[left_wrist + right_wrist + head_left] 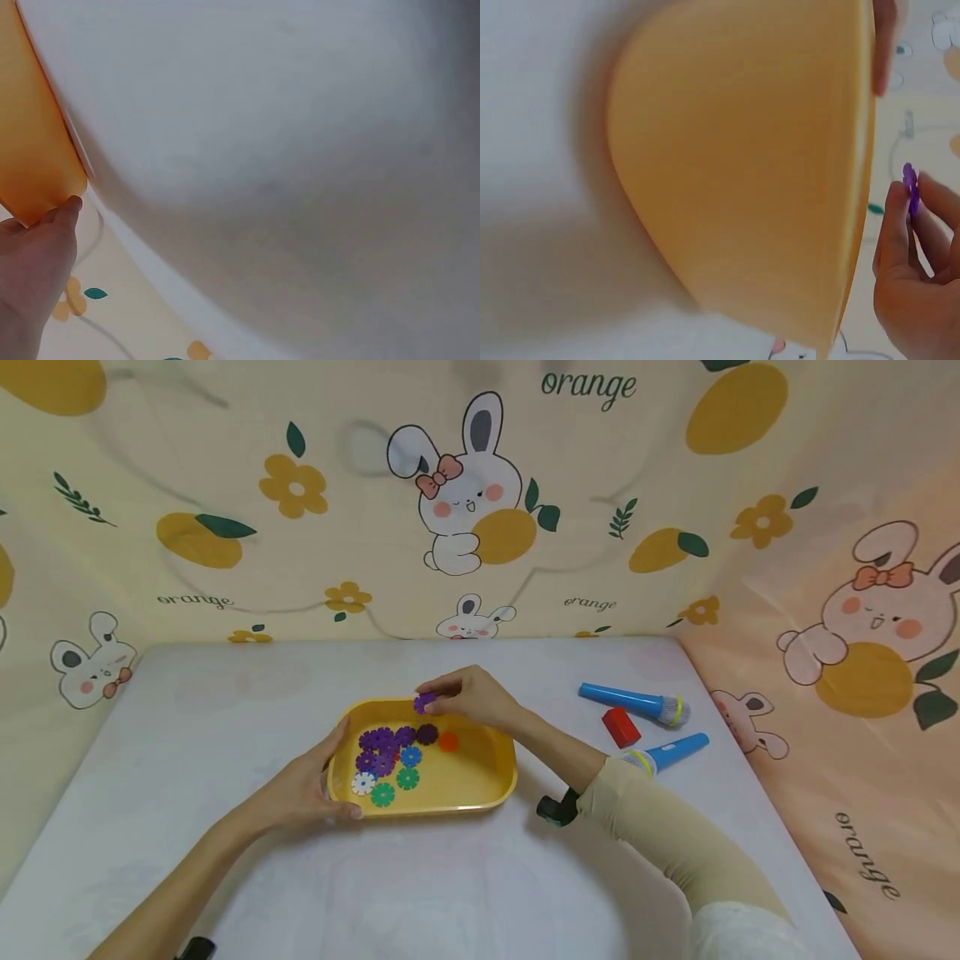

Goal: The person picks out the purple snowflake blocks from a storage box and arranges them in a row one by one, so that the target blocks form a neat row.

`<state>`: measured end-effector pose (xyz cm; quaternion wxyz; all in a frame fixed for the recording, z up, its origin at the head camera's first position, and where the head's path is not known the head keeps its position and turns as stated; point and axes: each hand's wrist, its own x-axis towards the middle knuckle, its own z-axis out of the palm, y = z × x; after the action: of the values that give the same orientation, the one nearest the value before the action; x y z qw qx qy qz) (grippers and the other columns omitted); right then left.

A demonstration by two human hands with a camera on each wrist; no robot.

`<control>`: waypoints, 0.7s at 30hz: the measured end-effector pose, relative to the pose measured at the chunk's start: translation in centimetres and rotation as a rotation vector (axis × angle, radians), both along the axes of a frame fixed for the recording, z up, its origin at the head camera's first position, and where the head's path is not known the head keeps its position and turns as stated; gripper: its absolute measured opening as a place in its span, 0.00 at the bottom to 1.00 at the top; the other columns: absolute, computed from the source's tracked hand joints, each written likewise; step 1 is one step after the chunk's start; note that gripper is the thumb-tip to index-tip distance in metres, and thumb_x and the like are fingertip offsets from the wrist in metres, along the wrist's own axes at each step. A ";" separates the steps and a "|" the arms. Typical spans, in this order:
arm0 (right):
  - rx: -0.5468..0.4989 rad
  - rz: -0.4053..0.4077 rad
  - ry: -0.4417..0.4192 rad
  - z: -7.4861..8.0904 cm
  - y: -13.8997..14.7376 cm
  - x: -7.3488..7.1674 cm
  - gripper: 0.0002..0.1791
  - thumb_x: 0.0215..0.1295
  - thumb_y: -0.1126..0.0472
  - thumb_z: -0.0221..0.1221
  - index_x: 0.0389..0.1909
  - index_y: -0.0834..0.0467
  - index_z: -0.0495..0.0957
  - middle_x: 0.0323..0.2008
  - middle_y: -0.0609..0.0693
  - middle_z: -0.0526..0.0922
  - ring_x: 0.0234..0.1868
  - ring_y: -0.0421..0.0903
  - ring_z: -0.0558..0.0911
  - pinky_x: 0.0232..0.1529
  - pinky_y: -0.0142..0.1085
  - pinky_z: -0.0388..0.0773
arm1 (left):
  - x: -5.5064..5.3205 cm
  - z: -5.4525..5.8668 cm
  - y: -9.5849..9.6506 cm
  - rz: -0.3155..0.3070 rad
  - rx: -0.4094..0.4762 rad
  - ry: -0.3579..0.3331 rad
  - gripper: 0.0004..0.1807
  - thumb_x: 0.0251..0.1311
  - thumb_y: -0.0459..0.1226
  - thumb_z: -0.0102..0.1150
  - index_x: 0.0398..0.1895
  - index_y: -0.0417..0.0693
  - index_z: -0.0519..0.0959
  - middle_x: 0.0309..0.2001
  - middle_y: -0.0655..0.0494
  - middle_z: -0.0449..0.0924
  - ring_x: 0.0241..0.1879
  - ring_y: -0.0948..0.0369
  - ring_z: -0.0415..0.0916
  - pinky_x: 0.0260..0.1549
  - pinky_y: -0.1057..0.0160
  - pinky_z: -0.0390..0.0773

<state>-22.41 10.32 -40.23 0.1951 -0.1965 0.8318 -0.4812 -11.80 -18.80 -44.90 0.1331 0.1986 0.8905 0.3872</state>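
My left hand (303, 785) grips the left end of a yellow plastic tray (472, 777), its thumb at the front corner and its fingers along the far side. Above the tray's back rim, my right hand (476, 697) pinches a purple snowflake disc (423, 702) between thumb and fingertips; the right wrist view shows this disc (910, 187) edge-on. In the tray's left half lie several purple discs (382, 739), a dark purple one (427, 734), a blue one (410, 756), a white one (363, 783) and two green ones (382, 794). An orange disc (447, 742) lies nearer the middle.
Right of the tray, two blue toy microphones (630, 698) lie on the white table (420, 885), with a red block (621, 727) between them. A printed cloth (337, 543) with rabbits and oranges hangs behind the table and along its sides.
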 end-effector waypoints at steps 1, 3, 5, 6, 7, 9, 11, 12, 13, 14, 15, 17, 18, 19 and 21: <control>0.009 0.012 0.020 0.1 0.1 -0.4 0.16 0.64 0.61 0.67 0.53 0.56 0.85 0.45 0.45 0.88 0.45 0.41 0.85 0.51 0.34 0.81 | 0.0 0.0 0.0 0.002 -0.001 -0.002 0.75 0.40 0.54 0.80 0.80 0.42 0.34 0.78 0.36 0.41 0.75 0.36 0.44 0.70 0.37 0.51; 0.026 0.027 0.055 0.3 0.3 -1.3 0.18 0.64 0.61 0.67 0.55 0.56 0.84 0.48 0.45 0.87 0.46 0.39 0.84 0.51 0.31 0.81 | 0.0 0.1 0.0 0.004 -0.001 -0.004 0.75 0.40 0.55 0.80 0.80 0.41 0.34 0.78 0.36 0.42 0.75 0.36 0.44 0.70 0.37 0.52; 0.026 0.028 0.080 0.3 0.4 -2.1 0.18 0.64 0.62 0.66 0.55 0.55 0.84 0.49 0.45 0.87 0.45 0.39 0.84 0.50 0.30 0.81 | -0.1 0.2 0.0 0.006 -0.002 -0.006 0.75 0.40 0.55 0.80 0.80 0.42 0.34 0.78 0.37 0.42 0.75 0.37 0.44 0.70 0.38 0.52; 0.026 0.023 0.092 0.4 0.5 -2.4 0.18 0.65 0.62 0.66 0.55 0.56 0.84 0.49 0.45 0.87 0.45 0.40 0.84 0.49 0.30 0.81 | -0.1 0.2 0.0 0.007 0.001 -0.007 0.75 0.40 0.55 0.80 0.80 0.42 0.34 0.78 0.37 0.41 0.75 0.37 0.44 0.70 0.38 0.52; 0.026 0.018 0.103 0.3 0.5 -2.8 0.17 0.65 0.62 0.66 0.55 0.55 0.84 0.49 0.46 0.87 0.44 0.40 0.84 0.48 0.31 0.82 | -0.1 0.2 0.0 0.007 0.002 -0.007 0.75 0.39 0.55 0.80 0.80 0.42 0.34 0.78 0.37 0.41 0.75 0.37 0.44 0.70 0.38 0.52; 0.022 0.003 0.123 0.2 0.5 -3.4 0.17 0.64 0.62 0.66 0.54 0.55 0.84 0.47 0.46 0.87 0.42 0.41 0.84 0.46 0.31 0.83 | -0.1 0.2 0.0 0.009 0.007 -0.008 0.75 0.39 0.54 0.80 0.80 0.42 0.34 0.78 0.37 0.41 0.75 0.37 0.44 0.70 0.38 0.51; 0.019 -0.009 0.138 0.0 0.5 -4.1 0.17 0.64 0.62 0.67 0.54 0.56 0.85 0.46 0.47 0.87 0.41 0.42 0.84 0.44 0.31 0.83 | 0.0 0.1 -0.1 0.011 0.006 -0.007 0.75 0.39 0.54 0.80 0.80 0.42 0.34 0.78 0.37 0.41 0.75 0.37 0.44 0.70 0.38 0.51; 0.019 -0.013 0.146 -0.1 0.5 -4.5 0.17 0.64 0.62 0.67 0.54 0.56 0.85 0.46 0.48 0.88 0.41 0.42 0.84 0.44 0.31 0.83 | 0.0 0.1 -0.1 0.012 0.005 -0.006 0.75 0.39 0.54 0.80 0.80 0.42 0.34 0.78 0.37 0.41 0.75 0.37 0.44 0.71 0.38 0.51; 0.020 -0.012 0.156 -0.4 0.5 -4.9 0.17 0.64 0.62 0.67 0.53 0.56 0.85 0.46 0.48 0.87 0.40 0.42 0.84 0.44 0.30 0.83 | 0.1 0.1 -0.2 0.014 0.002 -0.007 0.75 0.39 0.54 0.80 0.80 0.42 0.34 0.78 0.37 0.41 0.75 0.37 0.44 0.71 0.38 0.51; 0.025 -0.008 0.164 -0.5 0.6 -5.3 0.17 0.63 0.62 0.67 0.54 0.56 0.85 0.46 0.48 0.87 0.40 0.42 0.84 0.43 0.30 0.82 | 0.1 0.1 -0.2 0.015 0.001 -0.008 0.75 0.39 0.54 0.80 0.80 0.42 0.34 0.78 0.37 0.41 0.75 0.38 0.44 0.71 0.38 0.51; 0.034 -0.003 0.175 -0.7 0.7 -5.7 0.17 0.63 0.62 0.67 0.54 0.56 0.85 0.46 0.48 0.87 0.40 0.42 0.83 0.42 0.29 0.81 | 0.1 0.1 -0.2 0.015 -0.002 -0.011 0.75 0.39 0.54 0.80 0.80 0.42 0.34 0.78 0.38 0.41 0.75 0.38 0.44 0.71 0.39 0.51; 0.047 0.007 0.191 -1.2 0.9 -6.4 0.18 0.63 0.61 0.68 0.54 0.56 0.85 0.47 0.48 0.87 0.40 0.42 0.83 0.42 0.29 0.80 | 0.1 0.1 -0.2 0.013 -0.002 -0.015 0.75 0.39 0.54 0.80 0.79 0.41 0.34 0.78 0.38 0.40 0.75 0.38 0.43 0.71 0.39 0.51; 0.056 0.007 0.198 -1.4 1.0 -6.8 0.18 0.62 0.61 0.68 0.54 0.55 0.85 0.47 0.48 0.87 0.41 0.41 0.83 0.42 0.29 0.79 | 0.2 0.1 -0.2 0.012 0.002 -0.019 0.75 0.39 0.54 0.80 0.79 0.41 0.34 0.78 0.38 0.40 0.75 0.38 0.43 0.71 0.39 0.50; 0.061 0.009 0.202 -1.7 0.9 -7.2 0.18 0.62 0.61 0.68 0.53 0.55 0.85 0.47 0.48 0.87 0.41 0.42 0.83 0.43 0.29 0.79 | 0.2 0.1 -0.2 0.012 0.006 -0.019 0.75 0.39 0.54 0.80 0.79 0.41 0.34 0.78 0.38 0.39 0.75 0.39 0.43 0.71 0.39 0.50; 0.065 0.001 0.203 -2.1 0.8 -8.0 0.18 0.62 0.61 0.68 0.53 0.55 0.85 0.48 0.48 0.87 0.43 0.42 0.84 0.45 0.30 0.80 | 0.2 0.1 -0.3 0.013 0.012 -0.020 0.75 0.40 0.54 0.80 0.79 0.41 0.34 0.78 0.39 0.38 0.76 0.39 0.42 0.71 0.40 0.50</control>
<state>-30.41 11.13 -42.35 0.1163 -0.2383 0.8623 -0.4314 -11.56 -19.08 -44.80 0.1384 0.1896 0.8880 0.3954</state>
